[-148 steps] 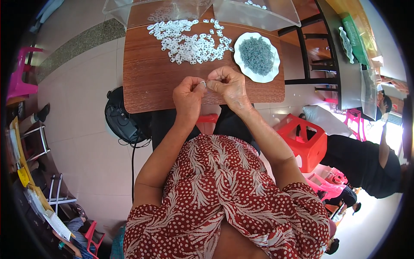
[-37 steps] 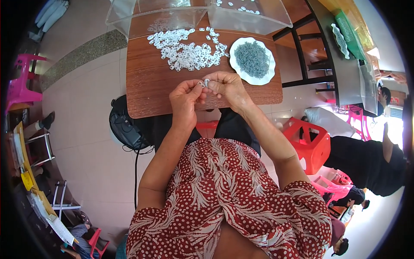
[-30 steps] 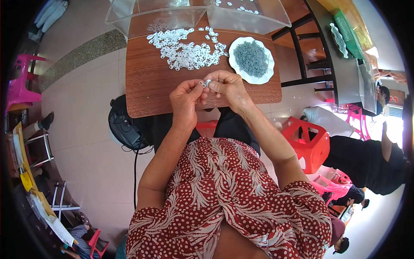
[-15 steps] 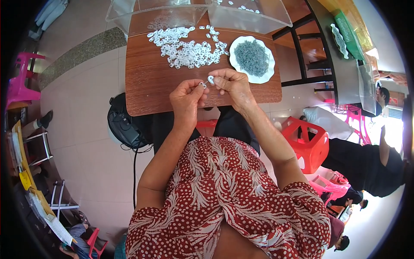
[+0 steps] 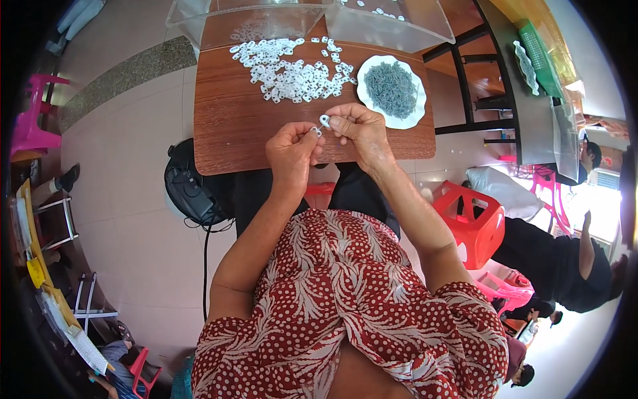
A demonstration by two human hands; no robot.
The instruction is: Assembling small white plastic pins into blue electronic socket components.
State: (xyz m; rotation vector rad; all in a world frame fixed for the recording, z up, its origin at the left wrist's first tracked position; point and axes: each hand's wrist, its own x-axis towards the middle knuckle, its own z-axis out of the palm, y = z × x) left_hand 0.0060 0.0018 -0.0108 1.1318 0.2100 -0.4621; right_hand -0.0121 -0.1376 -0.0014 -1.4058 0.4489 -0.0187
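My right hand [image 5: 367,136] pinches a small white oval plastic piece with holes [image 5: 324,121] between thumb and fingers, over the near part of the table. Close beside it, my left hand [image 5: 290,153] is closed on a small pale piece with a ring-like end [image 5: 316,132]. The two pieces nearly meet, with a thin line between them; whether they are joined I cannot tell. Beyond my hands lies a loose pile of similar white plastic pieces [image 5: 299,81]. To its right, a white scalloped plate [image 5: 413,120] holds a heap of thin grey pieces [image 5: 391,90].
Clear plastic bins [image 5: 392,30] stand along the far side of the brown table [image 5: 229,136]. A black bag [image 5: 193,189] with a cable is on the left, a red stool [image 5: 482,233] on the right. Other people sit or stand at right.
The view has shifted slightly. My hands stay close together with the two pieces between them, and the left hand sits a touch further right in the picture.
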